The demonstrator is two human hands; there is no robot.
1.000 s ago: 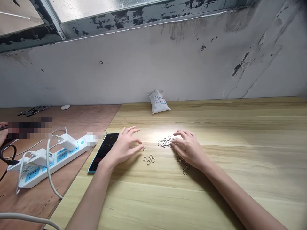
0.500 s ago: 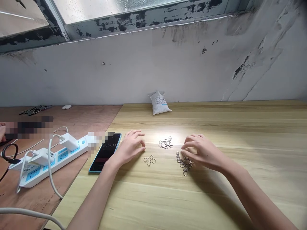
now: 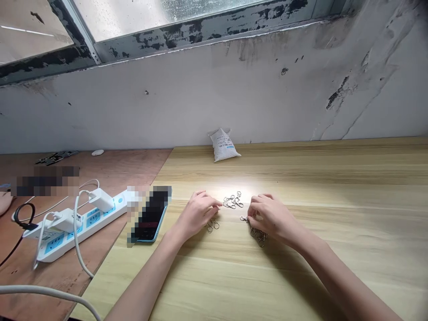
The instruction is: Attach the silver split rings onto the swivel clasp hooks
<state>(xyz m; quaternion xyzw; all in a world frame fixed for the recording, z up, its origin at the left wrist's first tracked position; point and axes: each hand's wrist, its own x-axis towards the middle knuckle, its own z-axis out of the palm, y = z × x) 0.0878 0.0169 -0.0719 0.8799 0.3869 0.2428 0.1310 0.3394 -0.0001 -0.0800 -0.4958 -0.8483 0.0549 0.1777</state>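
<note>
My left hand [image 3: 200,213] is over the small metal rings [image 3: 212,226], hiding some of them. Its thumb and forefinger are pinched together; whatever is between the tips is too small to make out. My right hand [image 3: 269,216] is closed at the fingertips on a swivel lobster clasp [image 3: 244,219], whose end sticks out to the left. Below those fingers lies a pile of similar metal clasps [image 3: 259,236], partly covered by the hand. Between my hands, slightly farther back, rests a small group of clasps with rings [image 3: 233,200].
A phone [image 3: 150,218] lies left of my left arm. Farther left, a white power strip [image 3: 83,225] with chargers and cables sits on the brown table [image 3: 140,160]. A white packet [image 3: 224,146] leans near the wall. Part of another person's hand [image 3: 5,201] shows at the left edge.
My left hand has moved right, over the rings, and its fingers have closed. My right hand has shifted slightly left and now pinches a clasp at the pile. The view has tilted slightly.
</note>
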